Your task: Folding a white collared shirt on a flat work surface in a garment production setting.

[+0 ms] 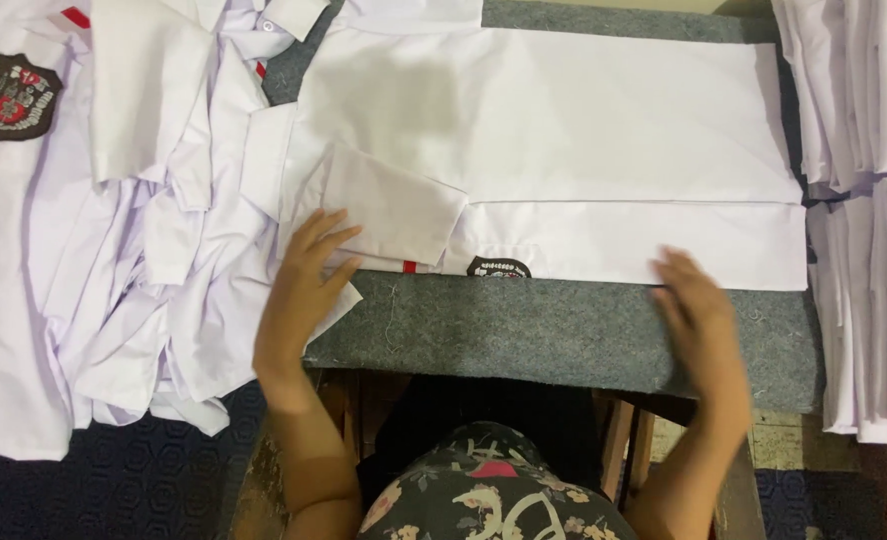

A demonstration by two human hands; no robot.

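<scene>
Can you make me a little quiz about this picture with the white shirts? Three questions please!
1. True or false: the left hand lies flat on the folded sleeve of the white shirt.
2. What covers the table top under the shirt? A) grey felt B) shiny metal C) green grass
3. Fill in: the right hand is near the shirt's lower ____ edge.

Key
1. True. Its fingers are spread, and the hand has no grip on the cloth.
2. A. The grey felt shows bare between the two hands.
3. Right. The hand looks blurred, so I cannot tell if it touches the cloth.
</scene>
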